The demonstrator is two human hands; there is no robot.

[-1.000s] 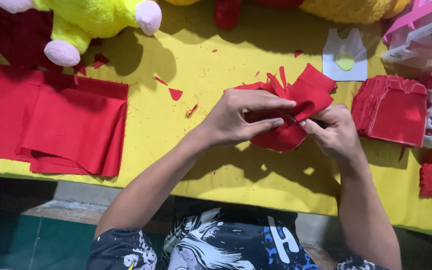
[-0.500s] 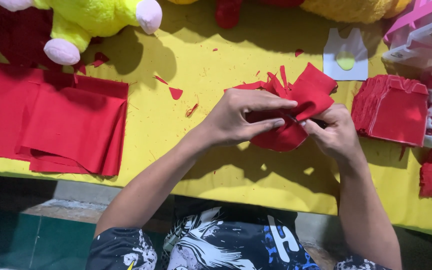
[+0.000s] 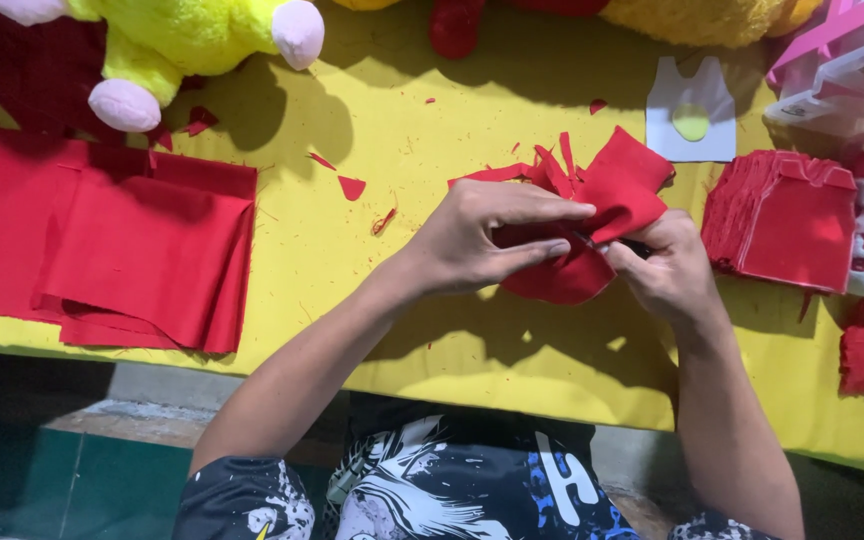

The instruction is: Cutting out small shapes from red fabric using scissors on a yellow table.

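The fingers (image 3: pixel 542 212) of the left hand (image 3: pixel 487 238) are pinched narrow on a bunch of red cloth pieces (image 3: pixel 602 215), thumb under & the rest on top. The right hand (image 3: pixel 667 265) is curled tight on the same bunch from the other side. A thin dark thing sticks out by its fingers, prob. scissors, but it's too hidden to tell. The bunch is held just above the yellow counter (image 3: pixel 412 130), near the middle, w/ pointy red strips poking up at the top.

Just to the right sits a neat stack of cut red shapes (image 3: pixel 782 220). Behind that is a white paper pattern (image 3: pixel 692 125) w/ a yellow spot. Little red scraps (image 3: pixel 352 187) lie on the counter to the left. Further left is a big pile of folded red cloth (image 3: pixel 142 255). At the back edge is a yellow plush toy (image 3: pixel 192 40) w/ pink feet. Pink boxes (image 3: pixel 837 60) are in the far right corner.
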